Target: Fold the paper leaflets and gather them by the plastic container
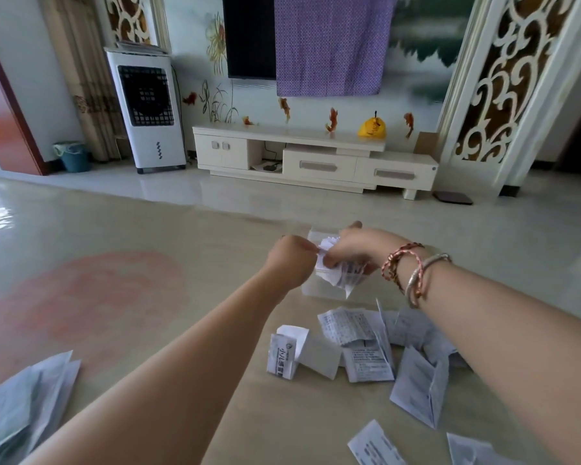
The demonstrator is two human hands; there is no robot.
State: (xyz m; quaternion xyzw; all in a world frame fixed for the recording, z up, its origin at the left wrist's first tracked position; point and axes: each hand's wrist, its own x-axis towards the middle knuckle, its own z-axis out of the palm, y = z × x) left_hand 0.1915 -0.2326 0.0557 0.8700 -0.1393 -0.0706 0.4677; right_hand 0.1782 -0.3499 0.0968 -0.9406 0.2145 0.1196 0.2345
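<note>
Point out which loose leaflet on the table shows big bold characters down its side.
The folded leaflet left of the cluster, just right of the left forearm. It bears large dark characters on a grey band; the other leaflets show only fine print or blank backs.

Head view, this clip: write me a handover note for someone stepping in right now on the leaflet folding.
Left hand: pinching the edge of the bundle of folded white paper leaflets.
Right hand: gripping that same bundle from above, over the clear plastic container on the beige table.
Near pile of loose printed leaflets: lies just in front of the container, some partly folded, some open.
More white sheets lie at the table's left edge, and two at the bottom right.
Done: one bundle folded and brought to the container.
Left: fold the scattered leaflets and gather them by the container.
</note>
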